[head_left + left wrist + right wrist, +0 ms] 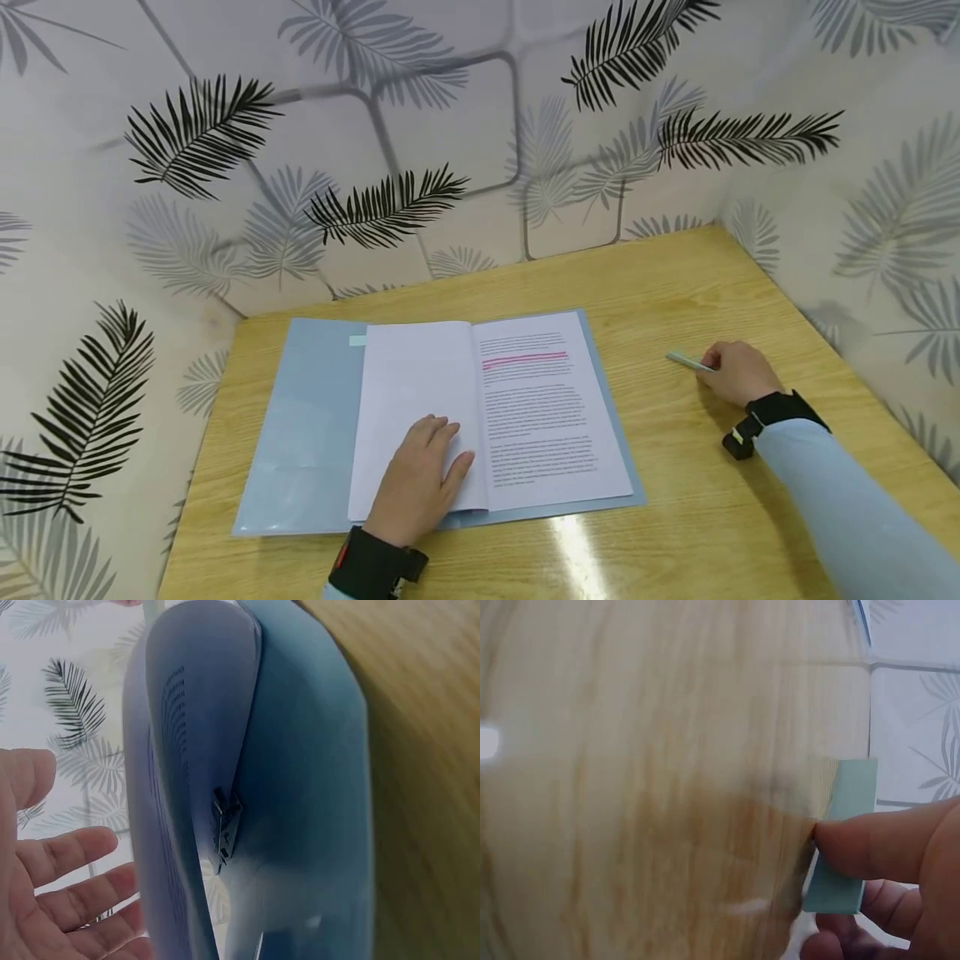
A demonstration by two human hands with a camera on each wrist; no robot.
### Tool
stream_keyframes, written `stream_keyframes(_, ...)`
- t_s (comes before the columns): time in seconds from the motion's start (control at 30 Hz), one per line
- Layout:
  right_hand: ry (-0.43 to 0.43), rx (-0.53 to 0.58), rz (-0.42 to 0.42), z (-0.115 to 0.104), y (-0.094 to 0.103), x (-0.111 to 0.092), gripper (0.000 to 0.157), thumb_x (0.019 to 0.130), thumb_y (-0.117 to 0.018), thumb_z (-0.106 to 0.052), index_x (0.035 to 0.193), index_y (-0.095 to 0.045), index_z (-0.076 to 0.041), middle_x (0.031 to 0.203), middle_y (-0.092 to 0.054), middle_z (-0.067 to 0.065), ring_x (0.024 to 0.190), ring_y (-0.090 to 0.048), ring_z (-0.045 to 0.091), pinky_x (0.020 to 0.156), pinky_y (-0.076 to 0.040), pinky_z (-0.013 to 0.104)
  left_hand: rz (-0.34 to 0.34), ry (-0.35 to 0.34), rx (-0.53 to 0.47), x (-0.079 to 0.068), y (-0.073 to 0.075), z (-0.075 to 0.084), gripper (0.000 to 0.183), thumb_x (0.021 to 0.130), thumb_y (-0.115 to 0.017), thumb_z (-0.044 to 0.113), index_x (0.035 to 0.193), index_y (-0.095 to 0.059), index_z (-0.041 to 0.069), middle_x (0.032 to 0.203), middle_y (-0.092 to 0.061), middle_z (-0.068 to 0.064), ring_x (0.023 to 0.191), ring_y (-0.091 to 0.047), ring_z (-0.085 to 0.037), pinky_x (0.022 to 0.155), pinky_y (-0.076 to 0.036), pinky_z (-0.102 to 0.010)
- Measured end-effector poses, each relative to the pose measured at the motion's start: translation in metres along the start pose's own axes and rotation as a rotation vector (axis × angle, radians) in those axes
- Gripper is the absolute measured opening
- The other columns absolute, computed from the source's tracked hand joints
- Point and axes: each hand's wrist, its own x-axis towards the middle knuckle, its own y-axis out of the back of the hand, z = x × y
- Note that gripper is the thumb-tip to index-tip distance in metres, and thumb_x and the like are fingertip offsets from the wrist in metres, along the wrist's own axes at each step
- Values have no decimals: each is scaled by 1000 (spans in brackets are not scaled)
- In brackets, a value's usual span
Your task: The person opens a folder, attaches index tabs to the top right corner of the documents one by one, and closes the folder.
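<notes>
An open blue folder (315,433) lies on the table with printed sheets inside. The right-hand page (536,450) carries text with a pink highlighted band near its top. On the turned left page (420,367), which is blank on this side, my left hand (417,487) rests with its fingers loosely extended. A pale green sticky tab (357,340) juts from that page's outer edge. Right of the folder, my right hand (738,372) pinches a green pad of sticky notes (846,795) between thumb and fingers, low over the table.
The wooden table (675,283) meets patterned walls at the back and right. A dark metal clip (226,825) shows inside the folder under the curved pages in the left wrist view. Black straps with small cameras sit on both wrists.
</notes>
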Motion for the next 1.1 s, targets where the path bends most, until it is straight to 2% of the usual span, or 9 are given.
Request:
stream_keyframes(0.13, 12, 68, -23, -10, -3, -3, 21, 89, -66, -18, 96, -61, 0, 82, -61, 9, 70, -52, 23, 61, -39, 32, -9, -23, 15, 3, 4, -5, 42, 94, -61, 34, 123, -63, 4, 124, -60, -13, 123, -51, -28, 102, -41, -42)
stream_keyframes(0.27, 73, 188, -50, -34, -9, -9, 28, 91, -66, -21, 106, -60, 2, 89, -63, 10, 75, -54, 21, 63, -44, 31, -22, -36, -2, 10, 9, -8, 41, 93, -62, 33, 124, -62, 5, 122, -61, -11, 121, -52, -26, 100, -43, -40)
stream_keyframes(0.37, 135, 334, -99, -63, -16, -12, 27, 92, -66, -21, 107, -60, 1, 89, -62, 10, 74, -56, 20, 61, -47, 30, -21, -58, -8, 20, 12, -4, 43, 93, -63, 34, 126, -60, 7, 122, -61, -9, 118, -54, -23, 99, -44, -38)
stream_keyframes(0.5, 207, 543, -217, -112, -24, -19, 24, 91, -66, -17, 106, -60, 1, 86, -59, 10, 71, -56, 22, 59, -50, 31, -15, -106, -4, 38, 14, 7, 51, 90, -67, 34, 132, -56, 7, 123, -61, -8, 117, -55, -21, 99, -44, -35)
stream_keyframes(0.6, 271, 632, -301, -145, -29, -25, 24, 92, -66, -16, 106, -59, 2, 85, -58, 11, 72, -55, 23, 60, -50, 33, -5, -161, -8, 51, 14, 18, 60, 87, -70, 35, 136, -51, 6, 124, -61, -8, 117, -55, -20, 99, -44, -34)
stream_keyframes(0.8, 379, 674, -401, -188, -34, -32, 18, 93, -65, -18, 105, -62, -4, 86, -60, 10, 72, -55, 24, 60, -50, 34, 43, -270, -17, 68, 12, 32, 69, 83, -75, 36, 139, -48, 7, 122, -62, -7, 113, -58, -19, 96, -47, -32)
stream_keyframes(0.93, 392, 710, -436, -201, -36, -33, 20, 93, -65, -20, 107, -62, -5, 87, -61, 11, 72, -55, 28, 60, -49, 32, 78, -308, -12, 74, 13, 34, 52, 83, -76, 31, 127, -59, 10, 113, -66, -2, 106, -61, -17, 94, -47, -31)
stream_keyframes(1.1, 372, 752, -417, -205, -36, -32, 20, 93, -65, -18, 108, -63, -5, 87, -63, 10, 78, -56, 40, 64, -51, 35, 122, -339, -3, 77, 17, 33, 31, 85, -74, 27, 111, -69, 11, 96, -71, 1, 93, -64, -14, 91, -48, -32)
